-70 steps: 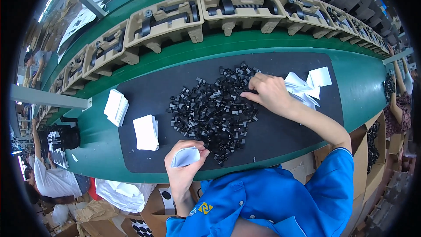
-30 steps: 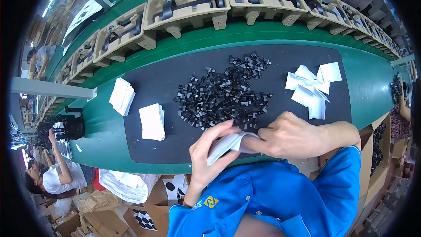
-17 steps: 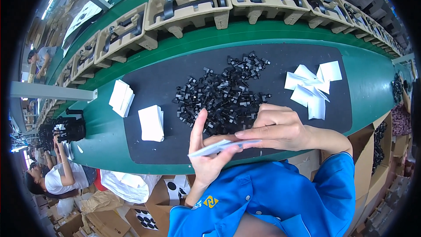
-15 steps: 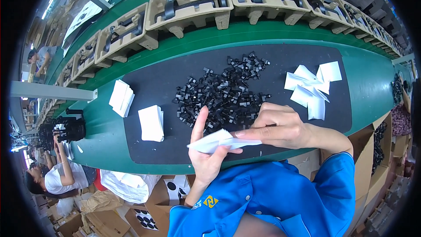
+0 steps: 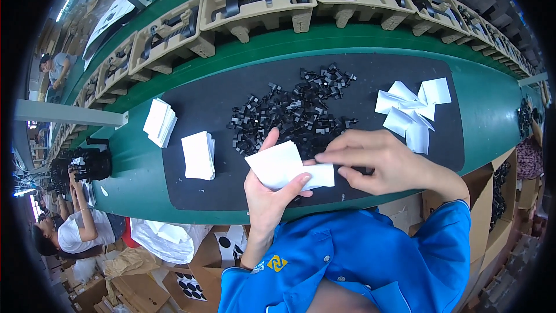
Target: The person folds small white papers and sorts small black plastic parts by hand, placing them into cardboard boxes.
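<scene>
My left hand (image 5: 267,200) grips a small stack of white paper sheets (image 5: 275,165), thumb on top and fingers underneath, over the front of the dark mat. One folded sheet (image 5: 319,176) sticks out from the stack's right side. Close to that sheet is my right hand (image 5: 373,162), its fingers stretched left and its thumb apart from them. A dark patch shows between its thumb and fingers; whether this is a small part or the mat, I cannot tell. Just beyond both hands lies a heap of small black plastic parts (image 5: 289,113).
Two paper stacks (image 5: 198,155) (image 5: 160,123) lie to the left, and loose folded sheets (image 5: 408,110) to the right, on the dark mat (image 5: 217,95). Moulded trays (image 5: 260,8) with black parts line the far side. A co-worker (image 5: 81,229) sits at the left; a cardboard box (image 5: 480,208) stands at right.
The paper in my left hand has tilted to show its broad face. My right hand has drawn slightly right, off the folded sheet, and its thumb has come apart from the fingers.
</scene>
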Available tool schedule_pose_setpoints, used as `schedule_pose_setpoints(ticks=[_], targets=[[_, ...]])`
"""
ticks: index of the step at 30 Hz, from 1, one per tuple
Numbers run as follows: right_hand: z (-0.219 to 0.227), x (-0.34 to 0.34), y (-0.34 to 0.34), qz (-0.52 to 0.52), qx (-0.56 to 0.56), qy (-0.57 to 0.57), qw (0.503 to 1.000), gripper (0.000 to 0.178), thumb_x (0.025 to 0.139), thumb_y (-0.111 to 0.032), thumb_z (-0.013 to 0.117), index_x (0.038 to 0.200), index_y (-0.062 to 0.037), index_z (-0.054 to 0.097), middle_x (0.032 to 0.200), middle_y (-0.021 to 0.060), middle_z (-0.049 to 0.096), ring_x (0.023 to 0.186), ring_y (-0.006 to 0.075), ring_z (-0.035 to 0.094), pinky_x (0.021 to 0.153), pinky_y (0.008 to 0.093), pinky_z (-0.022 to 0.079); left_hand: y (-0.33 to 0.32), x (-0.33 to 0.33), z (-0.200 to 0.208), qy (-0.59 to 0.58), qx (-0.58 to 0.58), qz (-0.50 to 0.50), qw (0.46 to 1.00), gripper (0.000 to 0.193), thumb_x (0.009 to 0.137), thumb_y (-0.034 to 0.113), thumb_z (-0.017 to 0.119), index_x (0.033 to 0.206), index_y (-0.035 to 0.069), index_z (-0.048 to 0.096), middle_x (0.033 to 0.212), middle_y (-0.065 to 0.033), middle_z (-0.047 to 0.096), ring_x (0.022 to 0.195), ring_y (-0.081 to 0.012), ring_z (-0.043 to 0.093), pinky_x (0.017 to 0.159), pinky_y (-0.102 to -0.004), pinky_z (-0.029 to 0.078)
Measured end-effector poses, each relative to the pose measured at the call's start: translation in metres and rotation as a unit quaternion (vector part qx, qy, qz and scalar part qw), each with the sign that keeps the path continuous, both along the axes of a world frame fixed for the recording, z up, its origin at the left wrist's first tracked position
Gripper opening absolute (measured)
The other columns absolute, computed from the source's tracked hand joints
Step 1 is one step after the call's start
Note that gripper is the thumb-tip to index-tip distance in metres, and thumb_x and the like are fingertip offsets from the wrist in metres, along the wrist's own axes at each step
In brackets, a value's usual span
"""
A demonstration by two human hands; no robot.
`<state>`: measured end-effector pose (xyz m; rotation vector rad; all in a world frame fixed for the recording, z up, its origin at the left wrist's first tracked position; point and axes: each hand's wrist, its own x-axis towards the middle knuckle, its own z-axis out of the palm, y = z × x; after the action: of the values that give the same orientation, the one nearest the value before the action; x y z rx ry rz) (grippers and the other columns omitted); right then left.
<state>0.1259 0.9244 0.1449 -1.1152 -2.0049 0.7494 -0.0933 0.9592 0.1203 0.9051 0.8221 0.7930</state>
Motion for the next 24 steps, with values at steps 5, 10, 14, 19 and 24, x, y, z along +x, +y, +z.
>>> schedule_pose_setpoints(ticks=[5, 10, 14, 19, 24], targets=[[0.005, 0.006, 0.018, 0.008, -0.261, 0.027, 0.965, 0.018, 0.077, -0.018, 0.076, 0.086, -0.0026, 0.071, 0.079, 0.0081, 0.066, 0.068, 0.0165, 0.063, 0.059, 0.0283, 0.049, 0.001, 0.007, 0.003, 0.024, 0.034, -0.028, 0.999, 0.078, 0.079, -0.011, 0.066, 0.145, 0.001, 0.026, 0.108, -0.0165, 0.060, 0.101, -0.0284, 0.065, 0.066, -0.0292, 0.061], [-0.004, 0.007, 0.020, 0.040, -0.169, 0.055, 0.983, 0.015, 0.079, -0.017, 0.073, 0.081, -0.0026, 0.070, 0.072, 0.0070, 0.063, 0.067, 0.0203, 0.062, 0.059, 0.0314, 0.047, -0.001, 0.010, 0.001, 0.002, 0.034, -0.010, 0.999, 0.079, 0.076, -0.010, 0.069, 0.143, -0.001, 0.028, 0.096, -0.0195, 0.067, 0.088, -0.0228, 0.067, 0.067, -0.0289, 0.058], [-0.012, 0.000, 0.017, 0.047, -0.067, 0.049, 0.995, 0.014, 0.080, -0.016, 0.070, 0.077, -0.0022, 0.068, 0.073, 0.0083, 0.062, 0.071, 0.0248, 0.061, 0.061, 0.0357, 0.049, -0.001, 0.008, -0.012, 0.019, 0.035, 0.011, 0.999, 0.055, 0.076, -0.009, 0.071, 0.126, -0.008, 0.049, 0.090, -0.0199, 0.068, 0.077, -0.0222, 0.068, 0.066, -0.0287, 0.057], [0.015, 0.013, 0.028, 0.086, -0.091, -0.116, 0.985, 0.021, 0.080, -0.022, 0.069, 0.070, -0.0039, 0.063, 0.071, 0.0094, 0.062, 0.071, 0.0278, 0.062, 0.060, 0.0400, 0.049, 0.004, 0.003, -0.032, 0.107, 0.165, 0.007, 0.980, 0.027, 0.090, 0.009, 0.062, 0.109, -0.010, 0.062, 0.095, -0.0156, 0.069, 0.083, -0.0164, 0.065, 0.077, -0.0282, 0.051], [0.062, 0.128, 0.096, -0.297, 0.008, -0.181, 0.938, 0.014, 0.077, -0.022, 0.070, 0.077, -0.0085, 0.071, 0.076, 0.0093, 0.066, 0.070, 0.0221, 0.066, 0.062, 0.0341, 0.051, 0.053, -0.038, -0.029, 0.044, 0.091, 0.270, 0.957, 0.051, 0.097, 0.033, 0.049, 0.130, -0.006, 0.042, 0.092, -0.0204, 0.065, 0.071, -0.0250, 0.068, 0.047, -0.0287, 0.056]])
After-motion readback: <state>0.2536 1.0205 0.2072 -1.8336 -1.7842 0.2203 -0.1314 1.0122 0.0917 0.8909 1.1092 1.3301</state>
